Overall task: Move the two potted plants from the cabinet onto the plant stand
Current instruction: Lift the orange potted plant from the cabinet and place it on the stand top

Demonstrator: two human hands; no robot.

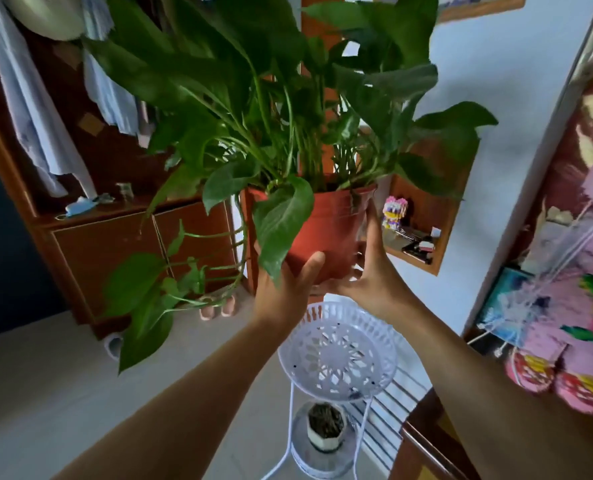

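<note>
Pale tiled floor (45,393) | light blue wall (517,81) | brown wardrobe (115,244) at left, clothes (35,109) hanging | wooden wall shelf (426,216) with toy (394,211) | soft daylight

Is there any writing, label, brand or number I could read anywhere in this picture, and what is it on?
No readable text anywhere in this view.
Terracotta-coloured plastic plant pot, held in both hands: plain, no label visible.
White openwork plastic plant stand: pattern only, no writing.
Small boxes on the wooden wall shelf: any print is too small and blurred to read.
Colourful packages on the right: blurred, unreadable.
</note>
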